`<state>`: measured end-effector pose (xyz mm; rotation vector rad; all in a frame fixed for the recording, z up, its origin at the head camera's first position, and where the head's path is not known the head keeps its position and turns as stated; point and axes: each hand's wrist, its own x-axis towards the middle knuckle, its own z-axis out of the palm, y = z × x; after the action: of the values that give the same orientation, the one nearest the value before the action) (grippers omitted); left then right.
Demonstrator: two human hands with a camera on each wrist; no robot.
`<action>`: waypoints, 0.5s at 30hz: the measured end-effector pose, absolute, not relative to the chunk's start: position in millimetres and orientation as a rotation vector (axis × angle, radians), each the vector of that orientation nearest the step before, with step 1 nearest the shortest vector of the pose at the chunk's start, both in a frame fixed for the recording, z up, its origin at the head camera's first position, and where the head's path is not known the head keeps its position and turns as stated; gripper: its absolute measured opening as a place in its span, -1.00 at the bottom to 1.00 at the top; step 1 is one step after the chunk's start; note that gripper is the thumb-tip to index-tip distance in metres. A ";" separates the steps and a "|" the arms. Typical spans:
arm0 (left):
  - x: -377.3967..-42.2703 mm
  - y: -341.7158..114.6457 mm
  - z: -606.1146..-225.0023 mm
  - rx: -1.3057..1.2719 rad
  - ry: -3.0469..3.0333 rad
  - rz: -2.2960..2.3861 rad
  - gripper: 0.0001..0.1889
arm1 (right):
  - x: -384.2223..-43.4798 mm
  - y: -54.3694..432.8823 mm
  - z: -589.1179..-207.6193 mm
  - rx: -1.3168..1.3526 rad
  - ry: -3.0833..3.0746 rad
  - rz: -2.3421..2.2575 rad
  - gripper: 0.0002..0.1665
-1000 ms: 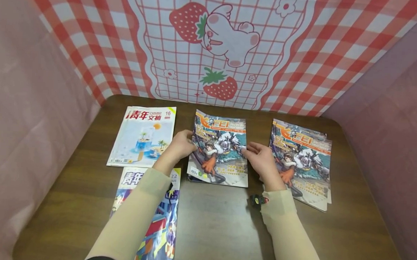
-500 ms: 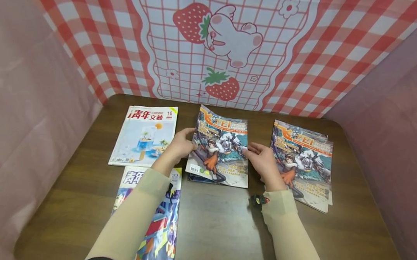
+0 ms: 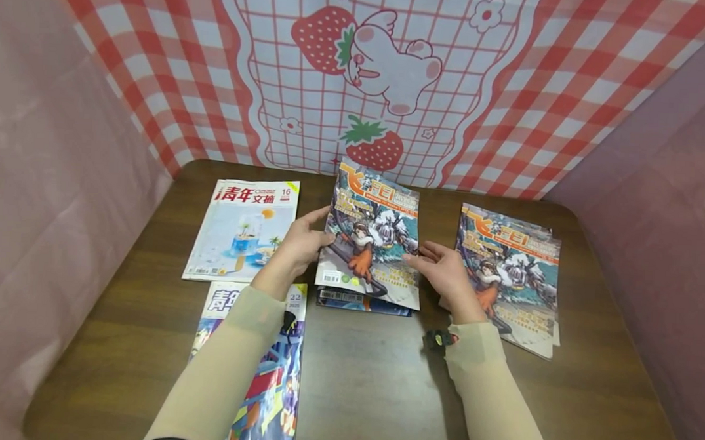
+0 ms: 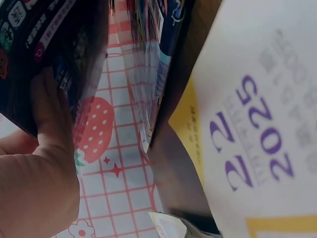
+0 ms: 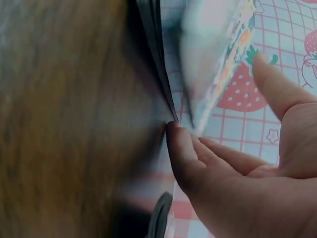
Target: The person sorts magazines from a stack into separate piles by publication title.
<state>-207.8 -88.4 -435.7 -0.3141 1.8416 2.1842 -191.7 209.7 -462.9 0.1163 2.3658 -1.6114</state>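
In the head view, a FEI magazine (image 3: 375, 237) with an armoured figure on its cover is raised at a slant over a lower magazine stack (image 3: 365, 302), whose bottom edge shows. My left hand (image 3: 305, 241) grips its left edge, thumb on the cover. On the right edge my right hand (image 3: 445, 269) holds it lightly, thumb over the cover and fingers behind. From the left wrist, the left hand (image 4: 47, 173) lies against the magazine's dark printed back (image 4: 44, 44). The right wrist view has the right hand's fingertips (image 5: 174, 130) at the edges of the magazines.
Another FEI magazine (image 3: 506, 286) lies on more magazines at the right. A white magazine with a blue ice-lolly picture (image 3: 242, 235) is at the left, and a colourful magazine (image 3: 274, 381) lies below it, partly under the left forearm. A checked strawberry cloth (image 3: 415, 144) hangs behind the brown table (image 3: 369, 385).
The FEI magazine has risen and tilted off the stack, its top moving up and away, exposing the magazines below. Both hands stay at its sides; the left hand has moved up slightly.
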 end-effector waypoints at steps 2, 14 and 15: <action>-207.6 -88.7 -435.8 -0.319 1.784 2.209 -0.27 | -190.9 211.7 -461.3 0.108 2.361 -1.605 0.14; -204.4 -85.9 -432.7 -0.277 1.586 2.306 -0.25 | -187.4 233.7 -458.1 0.017 2.280 -1.711 0.10; -204.3 -85.2 -432.5 -0.277 1.569 2.317 -0.24 | -186.5 235.1 -457.6 0.002 2.279 -1.714 0.10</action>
<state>-204.3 -85.2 -432.5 -0.2774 1.5690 2.3173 -186.5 235.1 -457.6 0.0017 2.2785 -1.7140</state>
